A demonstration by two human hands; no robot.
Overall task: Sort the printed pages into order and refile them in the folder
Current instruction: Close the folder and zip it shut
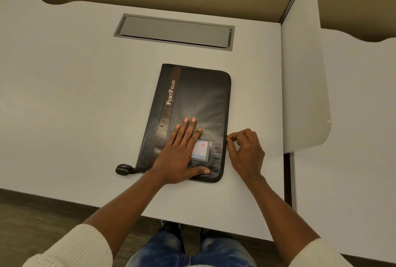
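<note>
A white surface (pixel 75 95) carries everything and runs well out to the left of the left hand (pixel 182 155). To the right of the right hand (pixel 244 151) a white divider (pixel 304 73) stands upright along the surface's edge, close to that hand's knuckles. Under the left hand lies the black folder (pixel 199 99), closed and flat. Its long axis runs away from the person, leaning a little rightward at the far end. Its brown band and "PortFolio" lettering run along that axis on the left side, reading from near to far. Beyond both hands, past the folder's far end, a grey hatch (pixel 173 31) is set into the surface, crosswise to the folder.

The left hand rests flat on the folder's near half, fingers straight and spread, thumb along the near edge. The right hand pinches the folder's right edge between thumb and forefinger, the other fingers curled; what exactly it nips there is too small to tell. A card (pixel 201 151) on the cover is partly hidden by the left hand. A black strap (pixel 123 169) lies left of that wrist, at the folder's near-left corner.
</note>
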